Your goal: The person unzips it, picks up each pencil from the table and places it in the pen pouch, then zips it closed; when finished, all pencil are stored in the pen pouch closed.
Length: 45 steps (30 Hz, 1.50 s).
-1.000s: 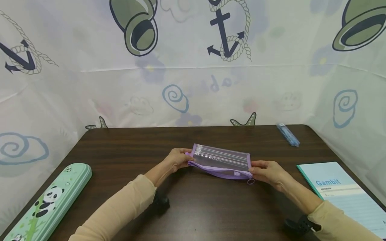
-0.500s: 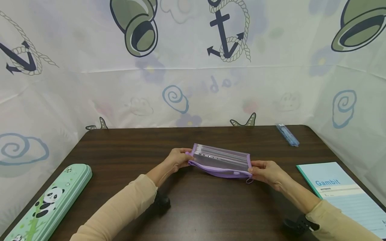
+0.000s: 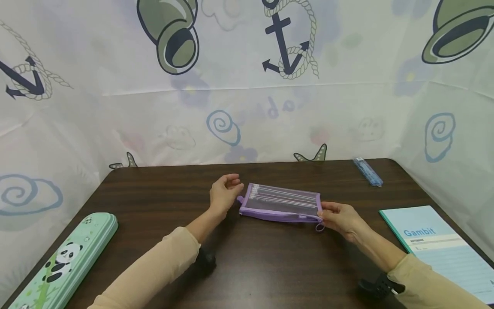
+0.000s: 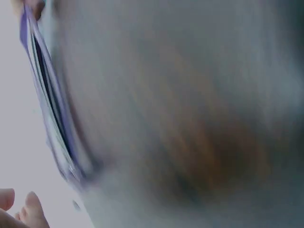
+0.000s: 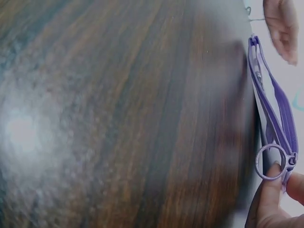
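A clear pouch (image 3: 281,202) with purple edging and a zip along its near side sits mid-table, several slim long items showing through it. My right hand (image 3: 341,221) pinches its right end, close to the zipper's ring pull (image 5: 270,162). Off the pouch's left end, my left hand (image 3: 224,194) is lifted with fingers loosely bent and holds nothing. From the left wrist view, the pouch (image 4: 50,102) appears edge-on, apart from the left hand's fingertips (image 4: 34,209). In the right wrist view the zip side gapes a little.
A mint green pencil case (image 3: 63,262) with a panda lies at the left table edge. On the right is a Gambit notebook (image 3: 440,244). A blue slim packet (image 3: 368,172) lies at the back right. Printed white cloth (image 3: 254,124) hangs behind the table.
My left hand has let go of the pouch's left end and moved up and slightly left. The right hand keeps its grip, and the pouch's near edge looks flatter.
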{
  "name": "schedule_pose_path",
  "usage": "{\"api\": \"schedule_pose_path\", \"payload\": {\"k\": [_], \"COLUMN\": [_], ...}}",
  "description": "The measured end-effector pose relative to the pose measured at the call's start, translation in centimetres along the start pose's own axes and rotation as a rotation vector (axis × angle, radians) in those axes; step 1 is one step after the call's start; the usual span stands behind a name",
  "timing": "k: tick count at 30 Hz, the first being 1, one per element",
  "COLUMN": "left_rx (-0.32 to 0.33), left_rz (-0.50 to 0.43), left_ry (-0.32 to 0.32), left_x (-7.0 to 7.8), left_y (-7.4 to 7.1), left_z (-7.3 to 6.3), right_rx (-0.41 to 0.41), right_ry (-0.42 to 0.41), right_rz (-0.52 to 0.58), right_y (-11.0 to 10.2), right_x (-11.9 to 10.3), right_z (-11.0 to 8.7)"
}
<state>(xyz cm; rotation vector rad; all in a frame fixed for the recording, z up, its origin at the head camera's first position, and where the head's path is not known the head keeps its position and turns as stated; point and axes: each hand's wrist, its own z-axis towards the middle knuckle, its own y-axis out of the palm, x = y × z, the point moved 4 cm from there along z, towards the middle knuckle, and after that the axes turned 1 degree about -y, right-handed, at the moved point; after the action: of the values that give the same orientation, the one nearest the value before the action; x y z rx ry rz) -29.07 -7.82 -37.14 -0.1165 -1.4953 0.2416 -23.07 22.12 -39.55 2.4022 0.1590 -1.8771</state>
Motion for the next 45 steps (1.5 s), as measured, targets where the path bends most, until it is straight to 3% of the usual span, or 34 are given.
{"api": "schedule_pose_path", "payload": {"k": [2,4,7,9,13,23,34,45], "left_rx": [-0.060,-0.185,-0.352,-0.403,-0.390,-0.306,-0.326,-0.416], "left_rz": [-0.070,-0.157,-0.223,-0.246,-0.229,-0.112,-0.213,-0.261], "left_ry": [0.061,0.050,-0.048,-0.124,-0.195,-0.143,-0.167,-0.162], "left_x": [1.1,1.8,2.0,1.7,1.0,0.5,1.1,0.8], "left_y": [1.6,3.9,7.1,8.8,11.0,13.2,14.3,14.6], "left_z": [-1.4,-3.2,-6.1,-7.6,-9.1,-9.5,-9.6,-9.6], "right_rx": [0.009,0.014,0.019,0.022,0.032,0.027,0.038,0.068], "right_ry": [-0.002,-0.005,-0.004,-0.002,-0.001,-0.003,-0.002,0.013], "right_rz": [0.008,0.007,0.007,0.010,0.028,0.042,0.038,0.017], "right_y": [-0.1,0.0,0.3,0.6,1.1,1.5,1.1,0.6], "right_x": [-0.1,-0.2,-0.3,-0.3,-0.4,-0.4,-0.4,-0.2], "right_z": [0.0,-0.1,0.0,0.1,0.3,0.3,0.1,-0.3]}}
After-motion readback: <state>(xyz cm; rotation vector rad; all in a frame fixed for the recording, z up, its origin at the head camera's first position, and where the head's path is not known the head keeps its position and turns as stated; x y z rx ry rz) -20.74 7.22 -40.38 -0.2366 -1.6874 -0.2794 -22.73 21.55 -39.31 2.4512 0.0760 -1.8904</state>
